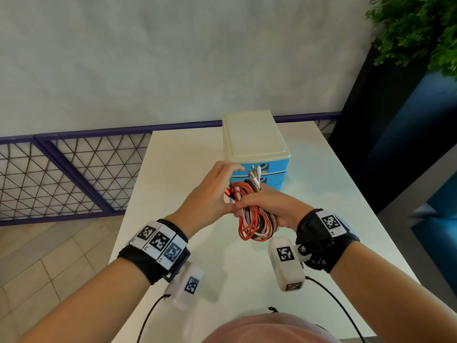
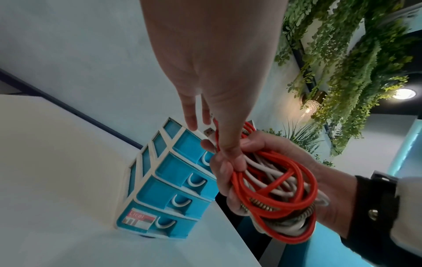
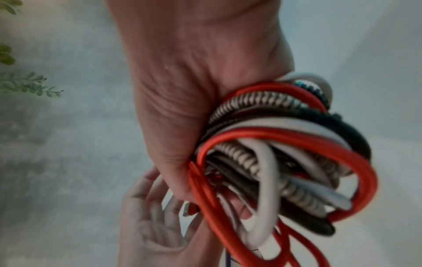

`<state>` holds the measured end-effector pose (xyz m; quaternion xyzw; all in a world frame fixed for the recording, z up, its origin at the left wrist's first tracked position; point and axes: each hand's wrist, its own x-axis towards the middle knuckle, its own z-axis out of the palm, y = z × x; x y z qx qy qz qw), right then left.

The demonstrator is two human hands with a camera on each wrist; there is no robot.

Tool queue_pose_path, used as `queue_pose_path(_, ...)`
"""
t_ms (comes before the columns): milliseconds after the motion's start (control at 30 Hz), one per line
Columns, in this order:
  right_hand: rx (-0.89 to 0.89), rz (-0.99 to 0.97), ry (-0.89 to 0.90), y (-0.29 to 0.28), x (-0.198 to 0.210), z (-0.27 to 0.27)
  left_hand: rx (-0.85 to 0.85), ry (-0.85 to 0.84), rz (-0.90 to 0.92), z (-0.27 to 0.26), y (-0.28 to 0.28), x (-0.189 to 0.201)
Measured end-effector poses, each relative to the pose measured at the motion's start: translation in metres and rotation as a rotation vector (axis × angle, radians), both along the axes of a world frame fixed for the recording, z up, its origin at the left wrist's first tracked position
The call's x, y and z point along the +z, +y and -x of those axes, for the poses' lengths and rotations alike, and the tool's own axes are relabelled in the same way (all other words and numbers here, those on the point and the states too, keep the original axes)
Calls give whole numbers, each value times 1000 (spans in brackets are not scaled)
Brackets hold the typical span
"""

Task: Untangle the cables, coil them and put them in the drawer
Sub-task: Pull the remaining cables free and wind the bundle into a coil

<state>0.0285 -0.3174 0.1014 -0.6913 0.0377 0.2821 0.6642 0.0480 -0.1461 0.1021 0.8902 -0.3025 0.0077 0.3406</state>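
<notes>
Several cables (image 1: 252, 214), red, white, dark and a spiral-wrapped one, are bunched into one coil that the right hand (image 1: 270, 206) grips in a closed fist above the white table (image 1: 188, 174). The loops hang down below the fist, and plug ends stick up from the top of it. The left hand (image 1: 210, 196) is just to the left, fingers straight and relaxed, its thumb touching the bundle and its fingertips (image 1: 236, 167) at the top drawer of the blue drawer unit (image 1: 257, 144). The unit stands on the far part of the table, all four drawers closed. Green plants (image 1: 418, 30) hang at the far right.
</notes>
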Motion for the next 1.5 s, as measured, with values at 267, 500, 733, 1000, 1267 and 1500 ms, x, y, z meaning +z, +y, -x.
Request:
queue_pose_path(267,-118,-11,27,-1,11,-5,-246,-322,-526,2,10,19)
queue_pose_path(500,-166,-239,64,16,14,7,-225,-618,-457,7,0,6)
queue_pose_path(733,-38,-158,65,8,17,13,-278,-679,-344,11,-3,-2)
queue_pose_path(1000,256,-177,271,-3,18,11,-298,-709,-397,11,7,-9)
queue_pose_path(1267,56,-144,278,12,21,7,-215,-579,-366,2,3,-19)
queue_pose_path(1500,106,-202,451,-1,19,1,-158,-457,-381,6,2,-22)
